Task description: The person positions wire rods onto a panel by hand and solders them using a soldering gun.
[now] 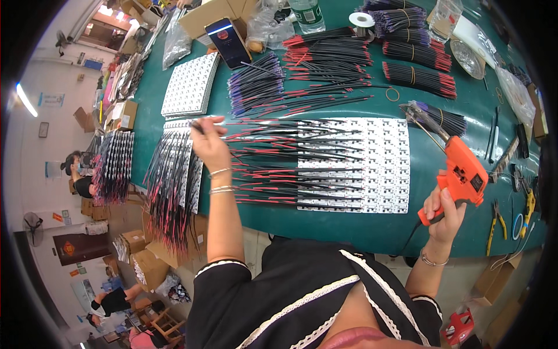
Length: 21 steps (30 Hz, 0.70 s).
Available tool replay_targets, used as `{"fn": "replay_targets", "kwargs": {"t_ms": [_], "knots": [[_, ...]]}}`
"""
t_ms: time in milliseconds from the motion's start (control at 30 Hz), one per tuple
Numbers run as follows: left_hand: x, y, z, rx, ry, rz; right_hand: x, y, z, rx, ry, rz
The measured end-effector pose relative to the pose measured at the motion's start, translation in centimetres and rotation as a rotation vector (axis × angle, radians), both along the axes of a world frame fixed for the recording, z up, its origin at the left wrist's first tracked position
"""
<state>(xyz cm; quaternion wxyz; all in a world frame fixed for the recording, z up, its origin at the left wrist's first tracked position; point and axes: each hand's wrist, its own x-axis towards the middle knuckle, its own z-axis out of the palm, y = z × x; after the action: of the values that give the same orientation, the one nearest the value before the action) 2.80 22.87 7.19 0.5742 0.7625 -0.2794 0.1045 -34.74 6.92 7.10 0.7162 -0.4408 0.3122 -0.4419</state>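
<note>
The right hand (444, 212) grips an orange soldering gun (464, 168). The left hand (210, 141) is curled over wire-covered boards (173, 160); whether it pinches anything, I cannot tell. Between the hands, a white circuit-board panel (386, 174) with black-and-red wires (264, 152) lies on the green table (349, 231), a smartphone (228, 43) beyond.

Left hand (210, 143) curls; right hand (445, 217) grips firmly.

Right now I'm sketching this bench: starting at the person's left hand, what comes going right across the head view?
Left hand, white panel with wires, orange soldering gun, yellow-handled pliers, yellow tool at the far right.
</note>
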Motion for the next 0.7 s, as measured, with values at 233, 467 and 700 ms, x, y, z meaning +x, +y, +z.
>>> {"fn": "replay_targets", "kwargs": {"t_ms": [233, 467, 700], "knots": [[-4.1, -7.3, 2.5, 0.330, -0.198, -0.390, 0.7, -1.4, 0.1, 0.009, 0.036, 0.001], [-8.3, -13.4, 0.9, 0.591, -0.023, -0.711, 2.1, -2.0, -2.0, 0.062, 0.199, 0.154], [-9.1, -14.5, -2.6, 0.707, 0.009, -0.783, 2.0, -1.8, -2.8, 0.118, 0.248, 0.195]]}}
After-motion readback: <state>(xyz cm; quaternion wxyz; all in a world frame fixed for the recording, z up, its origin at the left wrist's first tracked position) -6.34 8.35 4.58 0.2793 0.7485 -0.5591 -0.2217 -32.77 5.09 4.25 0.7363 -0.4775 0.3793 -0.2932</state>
